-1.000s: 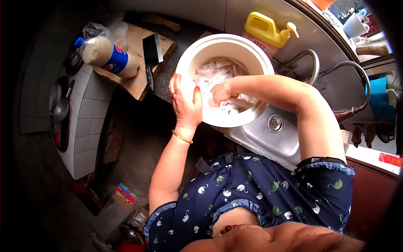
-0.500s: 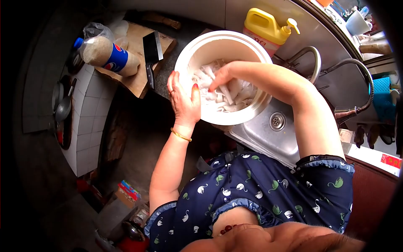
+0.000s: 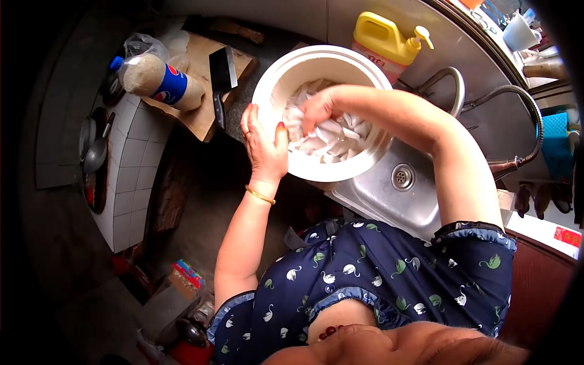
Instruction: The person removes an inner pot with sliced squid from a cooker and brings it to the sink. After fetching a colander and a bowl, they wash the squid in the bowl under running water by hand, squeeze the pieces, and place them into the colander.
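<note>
At left, a Pepsi bottle (image 3: 159,84) filled with pale grains lies on a wooden cutting board (image 3: 196,125). A cleaver (image 3: 224,73) lies along the board's right edge, handle toward its near corner. My left hand (image 3: 263,153), thumb spread from nearly straight fingers, braces the left side of a white tub (image 3: 331,174). The tub stands beside the sink's left end; white strips (image 3: 333,145) cover its bottom. My right hand (image 3: 319,111) is among them, fingers partly curled; I cannot tell whether they grip any. I seem to be mid-mixing; further turning would call for a steady tub. Right of it are a yellow pump jug (image 3: 389,46), the steel sink (image 3: 417,207) and its faucet (image 3: 459,88).
</note>
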A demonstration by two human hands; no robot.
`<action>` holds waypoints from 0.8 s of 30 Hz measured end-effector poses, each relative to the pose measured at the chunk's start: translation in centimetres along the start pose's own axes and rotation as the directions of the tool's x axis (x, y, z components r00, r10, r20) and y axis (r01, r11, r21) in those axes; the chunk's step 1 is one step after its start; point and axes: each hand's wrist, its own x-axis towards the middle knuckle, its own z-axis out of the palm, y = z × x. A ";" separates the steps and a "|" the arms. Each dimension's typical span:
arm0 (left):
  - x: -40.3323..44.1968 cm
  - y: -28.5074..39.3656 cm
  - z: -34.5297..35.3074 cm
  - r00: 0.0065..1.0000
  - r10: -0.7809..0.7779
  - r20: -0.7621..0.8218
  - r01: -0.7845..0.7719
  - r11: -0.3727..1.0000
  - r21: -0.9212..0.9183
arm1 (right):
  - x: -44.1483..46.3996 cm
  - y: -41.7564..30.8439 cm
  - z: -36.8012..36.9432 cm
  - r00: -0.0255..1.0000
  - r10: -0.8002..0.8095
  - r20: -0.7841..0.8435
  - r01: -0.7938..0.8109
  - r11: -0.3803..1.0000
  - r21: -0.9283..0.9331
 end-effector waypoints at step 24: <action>-0.3 -0.6 0.5 1.000 -0.010 -0.006 0.010 0.998 -0.068 | -11.0 -6.0 0.7 0.856 -0.302 -0.420 -0.055 0.754 -0.654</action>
